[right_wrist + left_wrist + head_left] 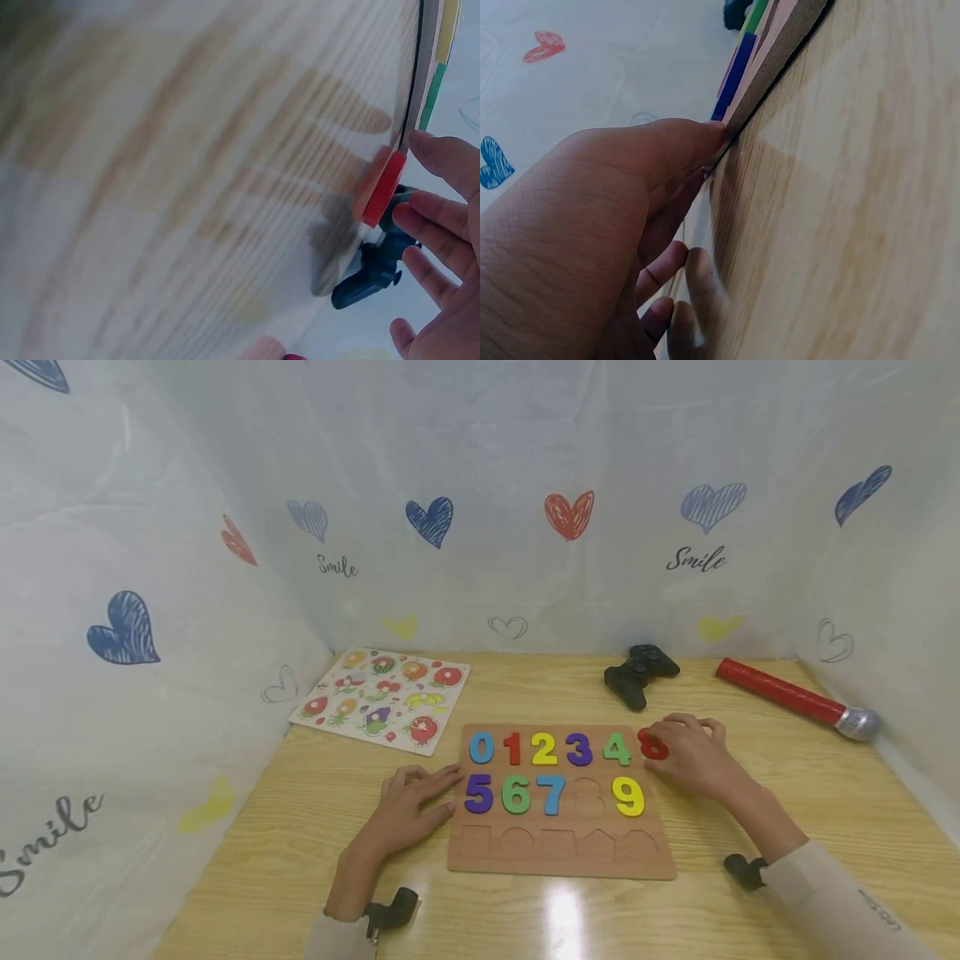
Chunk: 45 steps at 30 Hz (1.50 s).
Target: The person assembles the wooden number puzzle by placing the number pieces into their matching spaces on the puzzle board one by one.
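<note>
A wooden number board [562,870] lies flat, with coloured numerals from 0 to 7 and a yellow 9 [628,797] set in it. The 8-shaped recess [589,796] shows bare wood. My left hand [408,810] touches the board's left edge with thumb and index fingertips; its other fingers are loosely bent. Beyond the board's top right corner, a red number 8 [653,744] rests on the table beside my right hand [693,756]. In the right wrist view, those fingers are spread around the red 8 [385,189], the thumb near the board; contact is unclear.
A fruit puzzle board [382,697] lies at the back left. Behind the number board sits a black game controller [640,675]. At the right is a red microphone [795,695] with a silver head. Printed curtains [480,585] close off the table's back and sides.
</note>
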Each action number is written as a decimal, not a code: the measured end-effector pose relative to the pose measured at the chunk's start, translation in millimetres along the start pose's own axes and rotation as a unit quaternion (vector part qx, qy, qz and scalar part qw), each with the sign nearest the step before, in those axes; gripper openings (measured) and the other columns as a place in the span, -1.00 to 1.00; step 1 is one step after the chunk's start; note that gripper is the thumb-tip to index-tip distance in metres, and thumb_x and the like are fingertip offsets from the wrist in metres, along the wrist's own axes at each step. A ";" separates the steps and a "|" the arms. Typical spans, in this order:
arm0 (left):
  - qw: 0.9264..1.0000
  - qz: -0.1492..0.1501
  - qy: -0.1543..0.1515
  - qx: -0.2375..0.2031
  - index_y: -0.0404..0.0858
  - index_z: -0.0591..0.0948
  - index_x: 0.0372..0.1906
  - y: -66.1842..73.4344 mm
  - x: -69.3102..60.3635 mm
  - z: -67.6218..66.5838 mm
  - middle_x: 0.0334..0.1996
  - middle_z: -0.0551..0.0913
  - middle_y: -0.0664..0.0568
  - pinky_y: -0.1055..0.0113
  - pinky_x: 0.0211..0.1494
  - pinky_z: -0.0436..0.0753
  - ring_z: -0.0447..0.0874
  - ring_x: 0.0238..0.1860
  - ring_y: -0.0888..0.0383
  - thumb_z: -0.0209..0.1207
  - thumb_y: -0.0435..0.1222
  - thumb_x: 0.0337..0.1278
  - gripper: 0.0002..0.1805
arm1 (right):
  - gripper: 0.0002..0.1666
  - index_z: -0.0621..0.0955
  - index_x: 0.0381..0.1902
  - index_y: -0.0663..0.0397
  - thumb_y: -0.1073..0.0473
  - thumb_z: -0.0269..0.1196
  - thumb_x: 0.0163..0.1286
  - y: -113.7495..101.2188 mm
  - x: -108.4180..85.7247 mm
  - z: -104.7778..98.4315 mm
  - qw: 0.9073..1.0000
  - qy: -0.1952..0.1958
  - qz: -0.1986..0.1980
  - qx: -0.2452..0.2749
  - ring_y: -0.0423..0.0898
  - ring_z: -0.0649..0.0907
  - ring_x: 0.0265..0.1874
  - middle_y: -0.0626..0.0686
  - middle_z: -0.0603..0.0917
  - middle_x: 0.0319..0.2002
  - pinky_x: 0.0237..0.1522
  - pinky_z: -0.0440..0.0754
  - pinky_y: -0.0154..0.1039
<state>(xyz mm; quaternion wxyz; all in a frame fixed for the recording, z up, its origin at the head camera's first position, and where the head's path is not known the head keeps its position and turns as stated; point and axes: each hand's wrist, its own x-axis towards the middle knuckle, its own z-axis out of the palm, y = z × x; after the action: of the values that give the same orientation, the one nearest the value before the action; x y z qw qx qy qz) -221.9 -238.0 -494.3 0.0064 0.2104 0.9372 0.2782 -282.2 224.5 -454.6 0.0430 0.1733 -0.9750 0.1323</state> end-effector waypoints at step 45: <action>1.000 0.010 0.011 -0.004 0.13 0.47 0.41 -0.4 -0.8 2.1 0.45 0.33 0.32 -0.09 0.17 0.11 0.22 0.20 0.05 0.09 0.09 0.40 -0.46 | -0.47 0.69 0.01 0.14 0.02 0.54 0.13 -8.8 -19.8 -11.8 0.999 0.031 -0.015 0.018 0.30 0.33 0.26 0.20 0.70 0.00 0.11 -0.01 0.46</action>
<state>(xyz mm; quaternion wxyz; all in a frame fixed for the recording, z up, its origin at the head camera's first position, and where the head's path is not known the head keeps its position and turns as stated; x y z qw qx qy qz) -221.1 -237.5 -496.3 -0.0057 0.2165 0.9339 0.2846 -260.1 226.3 -443.7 0.0721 0.1840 -0.9680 0.1550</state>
